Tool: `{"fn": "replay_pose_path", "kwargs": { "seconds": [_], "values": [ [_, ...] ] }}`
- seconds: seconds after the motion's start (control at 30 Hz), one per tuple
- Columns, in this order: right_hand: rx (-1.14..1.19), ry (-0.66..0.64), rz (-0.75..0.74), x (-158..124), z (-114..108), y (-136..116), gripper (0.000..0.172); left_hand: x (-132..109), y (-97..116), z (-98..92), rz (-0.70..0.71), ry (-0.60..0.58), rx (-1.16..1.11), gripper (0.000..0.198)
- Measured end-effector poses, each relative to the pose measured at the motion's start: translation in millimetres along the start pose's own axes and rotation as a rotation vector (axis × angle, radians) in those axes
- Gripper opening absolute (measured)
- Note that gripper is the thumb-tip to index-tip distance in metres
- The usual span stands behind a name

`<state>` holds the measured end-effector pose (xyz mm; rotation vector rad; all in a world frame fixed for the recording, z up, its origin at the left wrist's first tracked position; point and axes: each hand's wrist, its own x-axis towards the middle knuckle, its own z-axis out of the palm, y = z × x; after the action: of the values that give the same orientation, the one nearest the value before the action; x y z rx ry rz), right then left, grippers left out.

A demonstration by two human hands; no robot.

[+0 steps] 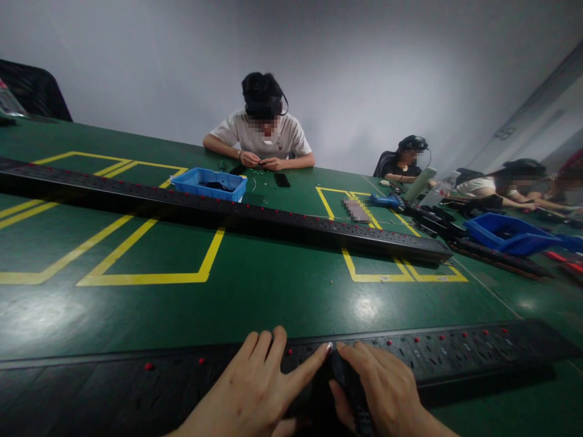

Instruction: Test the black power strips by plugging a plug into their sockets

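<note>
A long black strip with slots and red buttons lies across the near part of the green table. My left hand rests over the strip's middle, fingers apart, its index fingertip close to a black plug with a cable. The plug stands against the strip's top face, and my right hand is closed round it from the right. The plug's lower end and part of the left thumb are hidden.
Another long black strip lies farther back, beyond yellow tape outlines. Behind it are a blue bin and a seated person. At the right stand another blue bin, a bottle and more people.
</note>
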<state>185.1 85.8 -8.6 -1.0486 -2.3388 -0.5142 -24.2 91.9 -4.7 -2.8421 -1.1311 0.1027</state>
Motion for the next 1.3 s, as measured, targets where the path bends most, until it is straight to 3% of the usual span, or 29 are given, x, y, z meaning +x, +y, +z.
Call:
{"fn": "replay_pose_path", "kwargs": {
  "seconds": [0.47,0.67,1.3],
  "values": [
    [0.056,-0.011,0.004,2.3,-0.8,0.4,0.024,-1.1,3.8,-2.8,-0.06,0.021,0.028,0.106],
    [0.049,-0.025,0.006,1.8,0.2,0.0,0.025,-0.5,-0.5,0.6,0.013,0.009,-0.014,0.107],
    [0.049,-0.04,0.012,1.0,-1.4,-0.6,0.028,-2.0,-0.2,1.4,-0.012,0.027,-0.029,0.104]
  ]
}}
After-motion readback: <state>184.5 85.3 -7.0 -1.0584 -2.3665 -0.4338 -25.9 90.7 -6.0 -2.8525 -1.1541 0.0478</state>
